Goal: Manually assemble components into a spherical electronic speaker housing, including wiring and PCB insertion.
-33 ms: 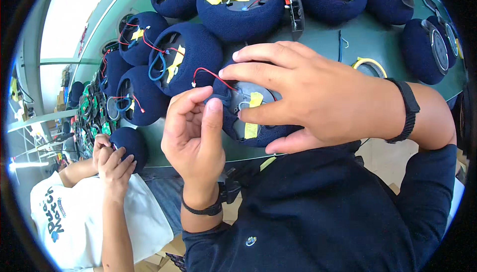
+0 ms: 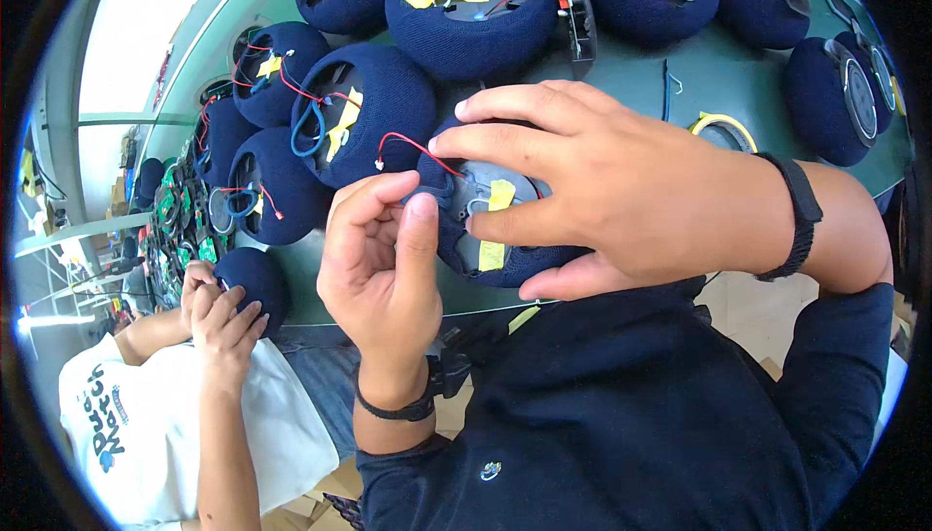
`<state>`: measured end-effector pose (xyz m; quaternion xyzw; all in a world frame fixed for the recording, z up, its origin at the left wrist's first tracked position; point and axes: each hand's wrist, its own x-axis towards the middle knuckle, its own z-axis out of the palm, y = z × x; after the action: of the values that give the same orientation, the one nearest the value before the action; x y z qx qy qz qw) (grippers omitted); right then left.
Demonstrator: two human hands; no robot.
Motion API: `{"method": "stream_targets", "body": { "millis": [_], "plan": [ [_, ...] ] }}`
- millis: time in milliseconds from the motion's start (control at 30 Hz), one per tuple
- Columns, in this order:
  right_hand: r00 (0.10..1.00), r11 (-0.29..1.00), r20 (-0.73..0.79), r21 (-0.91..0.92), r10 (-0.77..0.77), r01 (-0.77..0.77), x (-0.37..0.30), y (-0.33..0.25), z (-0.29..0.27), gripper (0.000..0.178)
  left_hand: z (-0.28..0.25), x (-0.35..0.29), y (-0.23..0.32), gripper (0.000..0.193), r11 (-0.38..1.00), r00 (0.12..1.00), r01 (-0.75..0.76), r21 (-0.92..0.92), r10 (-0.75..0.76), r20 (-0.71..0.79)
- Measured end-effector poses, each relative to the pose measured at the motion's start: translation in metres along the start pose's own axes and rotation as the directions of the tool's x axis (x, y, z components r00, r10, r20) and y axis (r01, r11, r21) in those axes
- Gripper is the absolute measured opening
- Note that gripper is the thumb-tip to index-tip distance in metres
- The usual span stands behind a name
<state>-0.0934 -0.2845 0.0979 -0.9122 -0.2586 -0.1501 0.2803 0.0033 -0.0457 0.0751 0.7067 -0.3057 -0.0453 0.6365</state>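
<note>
In front of me is a round speaker-like housing [image 2: 476, 182] with a grey plastic face, wrapped in a navy knit cover [image 2: 524, 264]. A yellow tape strip [image 2: 493, 254] crosses the face, and a thin red wire [image 2: 408, 136] with a small white connector trails to its left. My left hand [image 2: 379, 259] is closed at the left rim, thumb and index finger pinching the edge of the knit cover; the exact contact is partly hidden. Spread over the top and right side, my right hand [image 2: 612, 191] rests on the housing with fingers apart, hiding much of it.
Several similar navy-covered housings [image 2: 374, 133] crowd the green table [image 2: 621, 94] ahead and left. A yellow tape roll [image 2: 723, 130] lies beyond my right wrist. At left a co-worker's hands [image 2: 218, 322] hold a navy ball-shaped piece [image 2: 254, 283] near green circuit parts [image 2: 180, 211].
My left hand has shifted very slightly to the right. Otherwise nothing visibly differs.
</note>
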Motion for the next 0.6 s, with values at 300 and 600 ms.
{"method": "stream_targets", "body": {
  "millis": [300,600],
  "plan": [
    [0.992,0.993,0.117,-0.105,-0.038,0.05,0.006,-0.001,-0.008,0.053,-0.004,0.006,0.003,0.025,0.997,0.998,0.055,-0.052,-0.053,0.043],
    [0.993,0.992,0.095,-0.101,-0.07,0.08,-0.001,0.006,-0.004,0.062,0.002,0.019,-0.006,0.021,0.972,0.979,0.183,-0.151,-0.194,-0.061]
  ]
}}
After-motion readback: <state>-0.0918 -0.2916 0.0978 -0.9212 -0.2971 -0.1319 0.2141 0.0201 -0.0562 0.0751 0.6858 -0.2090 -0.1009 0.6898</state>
